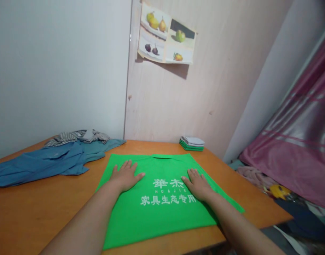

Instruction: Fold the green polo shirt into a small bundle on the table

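A bright green T-shirt (162,219) with white printed characters lies spread flat on the table, its neckline toward the wall and its lower edge near me. My left hand (125,176) rests palm down on the upper left part of the shirt, fingers spread. On the right side of the print, my right hand (198,185) lies flat with its fingers apart, covering a little of the lettering. Neither hand holds anything. Sleeves do not show; I cannot tell whether they are folded under.
The orange wooden table (45,209) meets the wall. Blue clothes (53,159) and a striped garment (69,137) lie at the left. A small folded stack (192,143), grey over green, sits at the back right. Beyond the right edge are a pink curtain (289,156) and piled fabrics.
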The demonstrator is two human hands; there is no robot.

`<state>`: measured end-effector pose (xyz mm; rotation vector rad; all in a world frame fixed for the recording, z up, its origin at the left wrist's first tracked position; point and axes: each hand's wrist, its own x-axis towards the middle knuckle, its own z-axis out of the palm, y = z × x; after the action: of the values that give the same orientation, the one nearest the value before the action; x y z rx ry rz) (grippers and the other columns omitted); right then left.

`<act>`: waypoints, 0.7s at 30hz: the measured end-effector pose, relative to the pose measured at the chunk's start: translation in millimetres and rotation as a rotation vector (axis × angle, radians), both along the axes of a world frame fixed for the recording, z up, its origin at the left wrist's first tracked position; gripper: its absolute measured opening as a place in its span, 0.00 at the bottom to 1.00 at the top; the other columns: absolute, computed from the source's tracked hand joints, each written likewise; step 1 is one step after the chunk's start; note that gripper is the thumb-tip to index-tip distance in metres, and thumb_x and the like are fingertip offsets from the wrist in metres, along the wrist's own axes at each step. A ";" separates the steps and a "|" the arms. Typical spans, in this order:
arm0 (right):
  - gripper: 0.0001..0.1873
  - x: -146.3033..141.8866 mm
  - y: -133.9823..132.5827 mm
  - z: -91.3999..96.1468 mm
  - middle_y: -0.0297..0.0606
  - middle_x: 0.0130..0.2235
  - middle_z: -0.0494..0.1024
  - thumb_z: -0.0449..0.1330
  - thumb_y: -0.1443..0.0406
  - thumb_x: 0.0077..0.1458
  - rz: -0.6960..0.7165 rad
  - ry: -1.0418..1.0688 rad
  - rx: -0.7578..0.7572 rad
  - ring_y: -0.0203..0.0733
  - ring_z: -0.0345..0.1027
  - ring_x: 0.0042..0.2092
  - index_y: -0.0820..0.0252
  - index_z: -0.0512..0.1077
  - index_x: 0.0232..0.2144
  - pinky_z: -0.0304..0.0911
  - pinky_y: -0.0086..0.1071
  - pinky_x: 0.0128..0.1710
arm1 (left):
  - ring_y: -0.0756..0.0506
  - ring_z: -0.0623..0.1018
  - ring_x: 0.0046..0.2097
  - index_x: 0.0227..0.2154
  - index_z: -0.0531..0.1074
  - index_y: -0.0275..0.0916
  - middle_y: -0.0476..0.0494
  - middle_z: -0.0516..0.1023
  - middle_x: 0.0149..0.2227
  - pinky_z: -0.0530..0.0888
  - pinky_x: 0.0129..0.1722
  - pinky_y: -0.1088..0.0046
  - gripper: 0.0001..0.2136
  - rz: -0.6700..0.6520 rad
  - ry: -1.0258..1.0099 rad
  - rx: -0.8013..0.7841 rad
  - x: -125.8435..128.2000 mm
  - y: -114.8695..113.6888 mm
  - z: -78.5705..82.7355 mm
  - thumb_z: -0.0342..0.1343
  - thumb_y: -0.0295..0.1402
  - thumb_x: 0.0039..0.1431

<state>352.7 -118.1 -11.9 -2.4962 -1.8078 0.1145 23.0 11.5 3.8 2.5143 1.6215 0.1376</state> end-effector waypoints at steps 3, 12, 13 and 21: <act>0.50 6.9 -4.4 1.6 0.48 0.72 0.43 0.33 0.37 0.62 0.003 0.005 -0.001 0.53 0.31 0.73 0.67 0.47 0.71 0.33 0.50 0.69 | 0.32 0.46 0.72 0.69 0.54 0.39 0.35 0.45 0.72 0.47 0.65 0.38 0.43 -0.009 0.000 0.008 -0.6 1.6 -0.5 0.36 0.63 0.60; 0.48 35.3 -20.7 -2.4 0.47 0.72 0.45 0.35 0.39 0.63 -0.005 -0.009 0.001 0.52 0.34 0.72 0.67 0.48 0.70 0.33 0.51 0.69 | 0.33 0.45 0.72 0.70 0.52 0.39 0.36 0.44 0.72 0.47 0.66 0.39 0.43 -0.008 0.027 -0.007 -0.7 1.5 1.3 0.36 0.64 0.60; 0.48 36.9 -21.4 -2.8 0.48 0.72 0.46 0.35 0.39 0.63 -0.008 -0.014 0.008 0.52 0.34 0.72 0.68 0.49 0.70 0.33 0.51 0.69 | 0.33 0.45 0.72 0.70 0.52 0.39 0.36 0.44 0.72 0.47 0.66 0.39 0.43 -0.010 0.025 -0.005 -0.7 0.9 1.9 0.36 0.64 0.60; 0.46 43.7 -23.7 -12.1 0.47 0.72 0.46 0.35 0.40 0.64 -0.030 -0.038 0.059 0.52 0.34 0.72 0.66 0.51 0.70 0.35 0.53 0.69 | 0.33 0.45 0.72 0.70 0.52 0.38 0.35 0.44 0.72 0.46 0.66 0.39 0.43 -0.012 0.021 0.003 -0.2 -1.6 2.9 0.35 0.63 0.61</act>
<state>396.5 -141.8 -24.0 -2.5005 -1.7596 0.0124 22.8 9.9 6.7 2.5357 1.6149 0.1129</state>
